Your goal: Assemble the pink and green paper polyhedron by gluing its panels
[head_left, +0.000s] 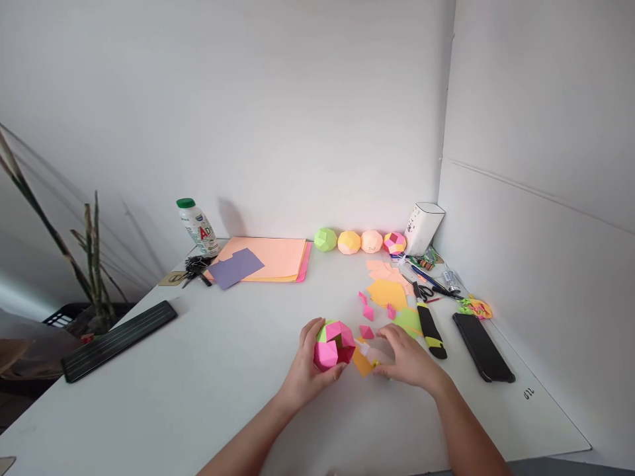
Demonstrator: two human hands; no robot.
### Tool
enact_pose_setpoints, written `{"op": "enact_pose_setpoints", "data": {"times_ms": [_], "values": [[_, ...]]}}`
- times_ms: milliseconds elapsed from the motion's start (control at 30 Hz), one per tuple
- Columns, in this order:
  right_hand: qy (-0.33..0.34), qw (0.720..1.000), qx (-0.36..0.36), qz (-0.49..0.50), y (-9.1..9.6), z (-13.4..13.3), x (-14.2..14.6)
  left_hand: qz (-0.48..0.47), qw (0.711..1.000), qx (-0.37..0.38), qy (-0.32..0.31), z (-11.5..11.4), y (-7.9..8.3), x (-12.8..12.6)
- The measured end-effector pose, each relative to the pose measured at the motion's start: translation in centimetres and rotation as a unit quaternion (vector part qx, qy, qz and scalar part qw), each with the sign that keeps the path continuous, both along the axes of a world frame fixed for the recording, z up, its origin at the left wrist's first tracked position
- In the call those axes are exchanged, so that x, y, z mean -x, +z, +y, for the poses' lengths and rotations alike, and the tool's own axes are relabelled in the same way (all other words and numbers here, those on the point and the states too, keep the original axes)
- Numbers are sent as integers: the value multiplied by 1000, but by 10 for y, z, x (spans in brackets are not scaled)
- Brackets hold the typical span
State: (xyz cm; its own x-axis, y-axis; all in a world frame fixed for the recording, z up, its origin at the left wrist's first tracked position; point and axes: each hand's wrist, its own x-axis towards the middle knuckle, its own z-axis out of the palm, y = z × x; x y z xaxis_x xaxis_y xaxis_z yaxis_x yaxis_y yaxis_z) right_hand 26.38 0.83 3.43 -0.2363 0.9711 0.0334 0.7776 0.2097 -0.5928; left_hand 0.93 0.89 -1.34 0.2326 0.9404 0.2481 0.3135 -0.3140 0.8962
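We are holding the ball in our left hand over the desk, seemingly mostly built, a gap showing; our right hand, grip unclear, is hovering beside pink pieces.

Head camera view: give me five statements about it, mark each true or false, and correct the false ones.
1. The left hand holds a pink-and-green paper ball. True.
2. The pink-and-green paper ball is fully closed. False: it has a visible opening.
3. Four finished-looking balls sit in a row by the wall. True.
4. The bottle has a red cap. False: the bottle's cap is green.
5. The phone lies right of the black-and-yellow cutter. True.
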Motion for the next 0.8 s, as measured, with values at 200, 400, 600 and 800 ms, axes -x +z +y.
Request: {"op": "enact_pose_setpoints", "data": {"times_ms": [200,400,600,800], "values": [[-15,999,16,35,-5,-3,15,11,1000,-15,4,0,-2,2],[-117,976,-19,182,-3,1,14,14,999,-27,-25,-2,-3,2],[-117,929,-55,346,-1,-2,9,31,997,-42,-63,-5,1,-2],[17,884,-70,463,8,-20,20,87,988,-109,-72,-8,-3,-6]]}}
